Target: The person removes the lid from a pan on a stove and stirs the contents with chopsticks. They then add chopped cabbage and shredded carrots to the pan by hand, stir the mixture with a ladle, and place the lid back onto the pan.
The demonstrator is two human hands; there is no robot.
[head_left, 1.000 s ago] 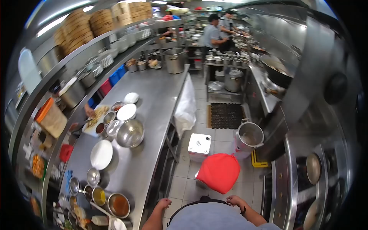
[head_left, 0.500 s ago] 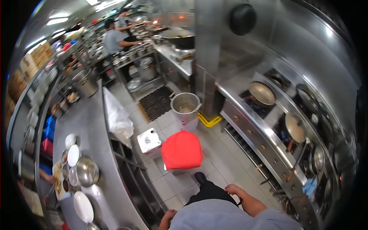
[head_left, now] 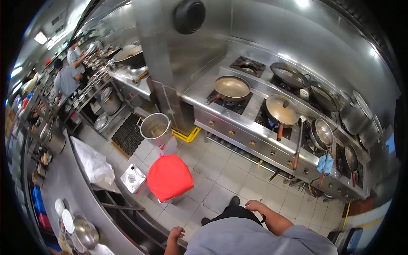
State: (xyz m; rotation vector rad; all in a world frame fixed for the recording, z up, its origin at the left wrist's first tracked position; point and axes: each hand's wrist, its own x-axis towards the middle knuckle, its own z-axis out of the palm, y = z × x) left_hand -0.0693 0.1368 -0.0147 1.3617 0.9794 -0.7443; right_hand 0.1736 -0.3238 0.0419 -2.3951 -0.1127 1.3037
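Left hand (head_left: 177, 232): held low near the edge of the steel table (head_left: 78, 178), fingers loosely bent and slightly apart. Right hand (head_left: 254, 206): in front of the body, fingers bent; whether pressed together, cannot tell. Red cover (head_left: 170, 178): ahead of both hands, draped over a container on the tiled floor (head_left: 225, 170), between table and stove (head_left: 242, 138). Square metal tin (head_left: 133, 178) just left of it; any print on the tin too small to read. Deep steel pot (head_left: 155, 128) on the far side. Stove, right: skillet (head_left: 232, 88) toward its left end, lidded pan (head_left: 282, 110) farther right, blue cloth (head_left: 325, 163) near the front edge. Knob markings illegible at this scale. Table, near left: steel bowl (head_left: 86, 233), white plate (head_left: 68, 221) beside it. Two co-workers (head_left: 67, 80) stand far left.
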